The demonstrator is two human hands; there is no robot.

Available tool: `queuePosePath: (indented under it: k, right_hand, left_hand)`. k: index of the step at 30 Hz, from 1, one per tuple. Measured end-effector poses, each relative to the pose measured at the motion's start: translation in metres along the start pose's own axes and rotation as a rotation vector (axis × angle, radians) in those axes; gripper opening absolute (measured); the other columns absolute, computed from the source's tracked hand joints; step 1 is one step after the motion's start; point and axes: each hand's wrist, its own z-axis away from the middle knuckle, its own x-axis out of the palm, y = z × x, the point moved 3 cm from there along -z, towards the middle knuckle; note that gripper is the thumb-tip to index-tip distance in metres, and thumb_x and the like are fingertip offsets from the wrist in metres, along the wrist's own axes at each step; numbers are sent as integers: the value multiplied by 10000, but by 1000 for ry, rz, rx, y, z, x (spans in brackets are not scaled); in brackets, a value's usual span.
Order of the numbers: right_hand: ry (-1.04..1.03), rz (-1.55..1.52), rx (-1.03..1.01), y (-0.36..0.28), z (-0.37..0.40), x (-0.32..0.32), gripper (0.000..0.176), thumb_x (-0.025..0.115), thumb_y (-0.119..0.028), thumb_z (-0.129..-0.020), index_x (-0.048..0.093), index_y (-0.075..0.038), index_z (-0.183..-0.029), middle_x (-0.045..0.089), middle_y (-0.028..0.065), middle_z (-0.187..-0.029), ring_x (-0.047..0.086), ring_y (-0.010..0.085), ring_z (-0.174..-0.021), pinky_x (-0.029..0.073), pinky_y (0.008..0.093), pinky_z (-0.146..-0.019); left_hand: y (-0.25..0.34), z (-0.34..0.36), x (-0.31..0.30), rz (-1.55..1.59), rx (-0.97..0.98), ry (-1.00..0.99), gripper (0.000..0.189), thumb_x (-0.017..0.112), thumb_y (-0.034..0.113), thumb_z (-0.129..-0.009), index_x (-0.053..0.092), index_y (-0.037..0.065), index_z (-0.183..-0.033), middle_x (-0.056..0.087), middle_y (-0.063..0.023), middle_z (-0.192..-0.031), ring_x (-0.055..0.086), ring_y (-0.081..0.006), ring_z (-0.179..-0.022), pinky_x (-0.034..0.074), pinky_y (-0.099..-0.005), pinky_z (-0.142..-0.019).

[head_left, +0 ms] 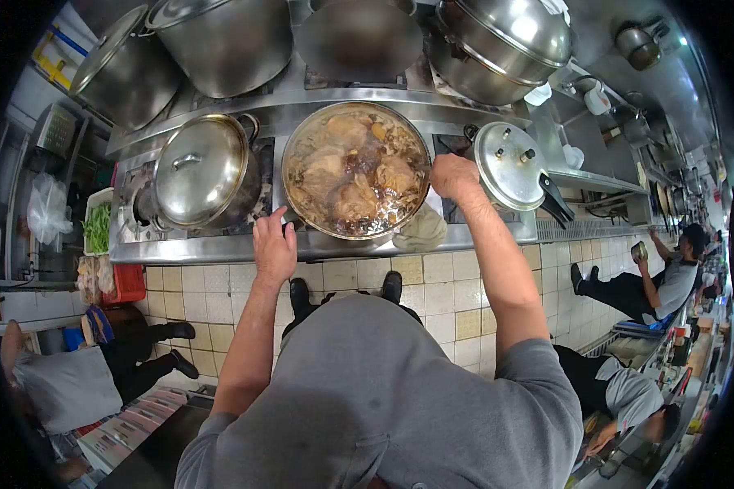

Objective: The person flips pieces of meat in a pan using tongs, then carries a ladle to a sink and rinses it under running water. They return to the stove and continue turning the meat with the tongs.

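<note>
A large open pot (355, 169) full of brown broth and meat pieces stands on the steel stove (220, 244) in front of me. My left hand (274, 243) rests at the pot's left rim, fingers around its handle area. My right hand (455, 177) is closed at the pot's right rim. A folded cloth (421, 230) lies on the stove edge under the pot's right side.
A lidded pot (200, 171) stands to the left, a pressure cooker lid (513, 165) to the right. Big steel pots (497, 45) line the back. Green vegetables (98, 228) sit in a tray far left. Other people stand at left (65, 383) and right (668, 281).
</note>
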Motion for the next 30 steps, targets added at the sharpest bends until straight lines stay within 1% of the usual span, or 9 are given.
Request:
queuePosePath:
  k: [2,11,21,27,30]
  right_hand:
    - [-27,2,-6,-2,3,0,295,616,-120,-945,805,-53,-1162,780,179,-1209,749,341,-1164,604,444,-970]
    - [-18,22,-56,-7,21,4,287,609,-125,-935,807,-45,-1127,787,181,-1180,763,344,-1122,616,447,-933]
    - [-41,28,-69,-10,36,8,294,595,-125,-932,811,-46,-1116,792,176,-1161,765,346,-1113,618,449,-923]
    - [-4,47,-78,0,36,-2,295,600,-125,-924,814,-46,-1111,791,194,-1143,766,353,-1109,617,456,-927]
    - [71,-2,-58,4,27,-17,276,610,-154,-917,819,-40,-1058,791,207,-1108,772,368,-1074,619,469,-920]
  left_hand:
    - [0,0,0,-7,0,-3,416,617,205,-1051,549,96,-1446,558,-195,-1206,543,-407,-1164,436,-521,-1055]
    - [0,0,-1,14,25,17,424,619,183,-1045,544,95,-1453,553,-198,-1193,540,-409,-1150,437,-521,-1040]
    - [4,0,-3,28,12,12,429,619,178,-1044,542,90,-1457,553,-195,-1181,539,-402,-1149,431,-517,-1040]
    - [1,-1,-2,11,20,18,432,621,193,-1045,545,94,-1458,558,-190,-1190,545,-397,-1148,437,-516,-1036]
    - [0,0,-1,-4,24,22,433,622,199,-1046,547,101,-1461,556,-185,-1193,545,-396,-1159,441,-519,-1039]
